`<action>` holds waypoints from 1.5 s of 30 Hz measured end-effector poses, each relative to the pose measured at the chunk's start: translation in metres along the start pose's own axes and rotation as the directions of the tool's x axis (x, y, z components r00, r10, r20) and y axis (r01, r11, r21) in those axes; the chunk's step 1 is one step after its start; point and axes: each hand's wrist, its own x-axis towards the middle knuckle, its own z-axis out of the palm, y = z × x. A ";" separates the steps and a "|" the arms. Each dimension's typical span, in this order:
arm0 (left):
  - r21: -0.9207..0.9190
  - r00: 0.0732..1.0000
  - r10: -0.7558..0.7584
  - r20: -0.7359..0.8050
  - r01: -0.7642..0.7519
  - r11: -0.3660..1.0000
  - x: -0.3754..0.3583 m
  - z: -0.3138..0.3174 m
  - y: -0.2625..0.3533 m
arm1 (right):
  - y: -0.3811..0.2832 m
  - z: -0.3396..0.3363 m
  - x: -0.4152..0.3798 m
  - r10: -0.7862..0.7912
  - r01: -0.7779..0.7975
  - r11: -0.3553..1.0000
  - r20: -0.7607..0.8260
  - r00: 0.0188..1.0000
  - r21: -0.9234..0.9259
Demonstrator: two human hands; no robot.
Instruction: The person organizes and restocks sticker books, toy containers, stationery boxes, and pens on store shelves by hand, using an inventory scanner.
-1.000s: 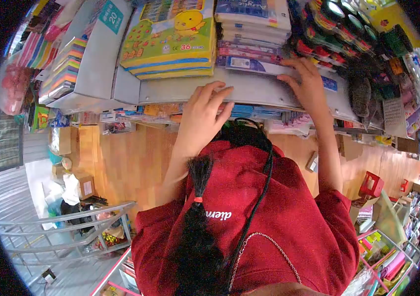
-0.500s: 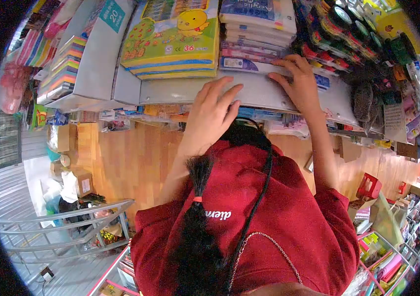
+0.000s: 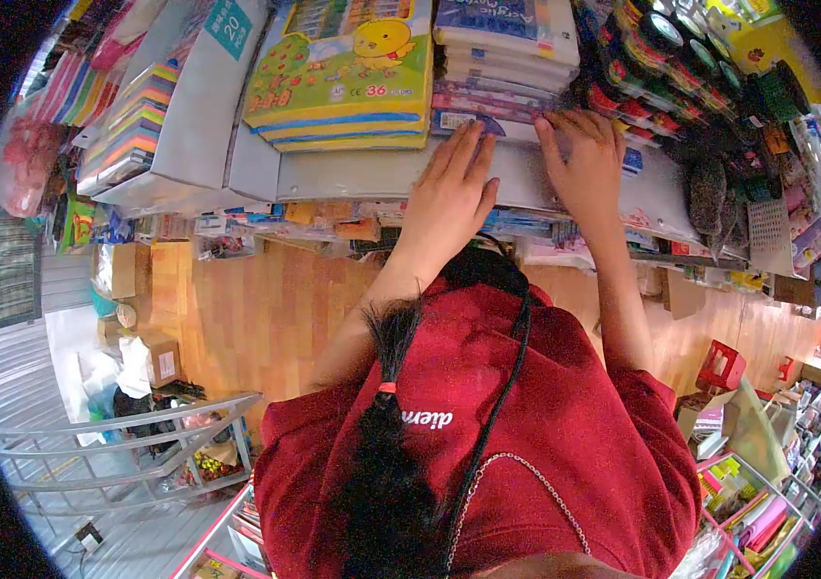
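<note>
On the shelf stands a stack of acrylic marker packs, with thin purple-edged packs at its bottom. My left hand lies with fingers stretched against the front edge of these lower packs, over a white label. At their right end is my right hand, thumb and fingers apart, fingertips touching or very near the pack edge. Neither hand is wrapped round anything. Left of the stack is a pile of yellow 36-colour sets with a chick on the cover.
A white box of coloured items stands at the left. Hanging blister packs and dark rolls crowd the right. The grey shelf edge runs below my hands, with more goods underneath. A metal railing stands at lower left.
My left hand has moved right and forward, from the shelf edge onto the lower packs. My right hand has shifted slightly, its fingers now closer to the pack's right end.
</note>
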 end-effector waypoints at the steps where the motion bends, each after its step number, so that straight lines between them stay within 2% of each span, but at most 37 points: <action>1: -0.001 1.000 0.005 -0.006 -0.005 1.000 0.000 0.001 0.000 | -0.001 0.000 0.000 0.000 0.000 1.000 -0.003 1.000 -0.004; 6: -0.027 1.000 0.028 0.007 -0.028 0.999 0.001 0.000 -0.002 | 0.000 0.002 -0.007 0.005 -0.003 0.998 0.029 1.000 -0.059; 8: -0.007 0.999 0.031 0.027 -0.031 0.999 -0.004 0.002 -0.004 | -0.002 0.006 -0.008 -0.038 0.040 0.994 0.021 0.999 -0.100; 9: -0.087 0.994 0.099 -0.044 -0.102 0.991 -0.006 -0.004 -0.005 | -0.002 0.007 -0.009 -0.076 0.075 0.988 0.001 0.997 -0.136; 10: -0.147 0.982 0.123 -0.141 -0.144 0.979 -0.011 -0.020 -0.003 | -0.005 0.009 -0.011 -0.089 0.084 0.994 -0.067 0.994 -0.076; 11: -0.033 0.930 0.218 -0.294 -0.238 0.971 -0.019 -0.041 -0.004 | -0.009 0.009 -0.014 -0.093 0.092 0.996 -0.132 0.987 -0.016; 13: -0.073 0.843 0.187 -0.505 -0.257 0.964 -0.041 -0.079 -0.019 | -0.023 0.004 -0.020 -0.131 0.136 0.990 -0.124 0.984 0.034; 16: 0.039 0.659 0.166 -0.734 -0.203 0.978 -0.087 -0.146 -0.062 | -0.037 0.014 -0.032 -0.135 0.143 0.988 -0.118 0.984 0.055; 17: 0.072 0.536 0.087 -0.840 -0.049 0.996 -0.096 -0.162 -0.076 | -0.034 0.023 -0.034 -0.125 0.136 0.987 -0.125 0.984 0.087; 18: 0.092 0.595 0.019 -0.803 0.093 0.991 -0.119 -0.189 -0.103 | -0.034 0.031 -0.037 -0.111 0.127 0.985 -0.133 0.985 0.115; 19: 0.121 0.521 -0.056 -0.852 0.299 0.947 -0.132 -0.203 -0.133 | -0.037 0.033 -0.038 -0.101 0.108 0.992 -0.112 0.989 0.060; 21: -0.091 0.408 -0.360 -0.839 0.548 0.832 -0.151 -0.238 -0.193 | -0.044 0.034 -0.041 -0.069 0.065 0.996 -0.066 0.995 -0.060; 23: 0.075 0.353 -0.317 -0.880 0.764 0.641 -0.174 -0.251 -0.271 | -0.038 0.041 -0.041 -0.038 0.031 0.991 -0.052 0.998 -0.127; 25: 0.080 0.311 -0.398 -0.863 0.862 0.501 -0.175 -0.258 -0.320 | -0.041 0.040 -0.041 -0.015 0.009 0.972 -0.026 1.000 -0.233; 26: 0.082 0.285 -0.437 -0.853 0.900 0.428 -0.174 -0.261 -0.338 | -0.044 0.037 -0.041 -0.016 0.011 0.985 -0.030 0.999 -0.171; 29: 0.073 0.257 -0.581 -0.772 0.945 0.320 -0.168 -0.266 -0.369 | -0.042 0.037 -0.042 -0.020 0.018 0.984 -0.012 1.000 -0.180; 30: 0.101 0.289 -0.569 -0.770 0.935 0.339 -0.169 -0.266 -0.380 | -0.039 0.038 -0.042 -0.022 0.018 0.986 -0.020 1.000 -0.167; 33: 0.039 0.227 -0.641 -0.733 0.955 0.293 -0.175 -0.265 -0.400 | -0.039 0.037 -0.043 -0.038 0.029 0.993 -0.078 0.996 -0.115; 34: 0.086 0.294 -0.586 -0.755 0.930 0.356 -0.182 -0.263 -0.402 | -0.043 0.035 -0.041 -0.049 0.038 0.995 -0.119 0.992 -0.089; 37: 0.138 0.390 -0.580 -0.715 0.893 0.429 -0.196 -0.272 -0.392 | -0.057 0.024 -0.038 -0.078 0.088 0.996 -0.230 0.970 0.032; 40: -0.048 0.306 -0.673 -0.673 0.890 0.454 -0.216 -0.283 -0.340 | -0.074 0.011 -0.040 -0.079 0.112 0.990 -0.317 0.945 0.088; 41: -0.271 0.263 -0.731 -0.630 0.807 0.524 -0.222 -0.284 -0.312 | -0.080 0.009 -0.042 -0.074 0.113 0.989 -0.344 0.936 0.094; 42: -0.481 0.236 -0.787 -0.570 0.680 0.553 -0.230 -0.281 -0.285 | -0.088 0.010 -0.045 -0.023 0.109 0.971 -0.375 0.927 0.211; 43: -0.697 0.138 -0.828 -0.543 0.477 0.536 -0.241 -0.268 -0.268 | -0.096 0.012 -0.049 0.034 0.106 0.941 -0.399 0.916 0.323; 44: -0.847 0.053 -0.874 -0.484 0.225 0.482 -0.252 -0.251 -0.255 | -0.106 0.012 -0.051 0.093 0.105 0.897 -0.416 0.904 0.429; 45: -0.860 0.066 -0.875 -0.479 0.164 0.483 -0.264 -0.235 -0.237 | -0.115 0.010 -0.053 0.058 0.158 0.853 -0.392 0.918 0.497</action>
